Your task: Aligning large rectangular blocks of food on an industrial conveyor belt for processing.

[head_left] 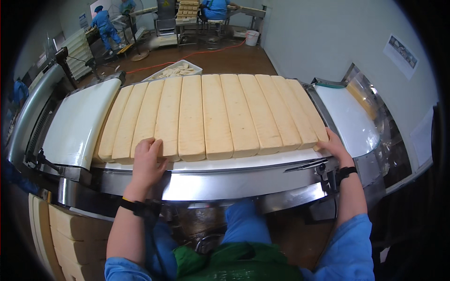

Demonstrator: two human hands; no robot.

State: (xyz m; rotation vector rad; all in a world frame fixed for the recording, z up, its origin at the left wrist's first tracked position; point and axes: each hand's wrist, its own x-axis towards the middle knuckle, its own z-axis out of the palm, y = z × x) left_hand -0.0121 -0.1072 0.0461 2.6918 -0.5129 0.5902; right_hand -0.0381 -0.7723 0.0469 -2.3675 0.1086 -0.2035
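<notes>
A row of several long, pale yellow loaves [217,117] lies side by side across a white surface, their near ends facing me. My left hand [147,157] is closed at the near end of one loaf [145,117] left of the middle, its fingers bent against it. At the right end of the row, my right hand [333,143] grips the near corner of the outermost loaf [307,110], thumb at its front and fingers along its outer side. Some fingertips of both hands are hidden.
White belts flank the row, a left belt [75,122] and a right belt [347,117]. A steel edge [225,184] runs before me. Behind the row is a white tray [199,70] of pale pieces. Stacked blocks [70,225] stand lower left; co-workers in blue [104,25] are farther back.
</notes>
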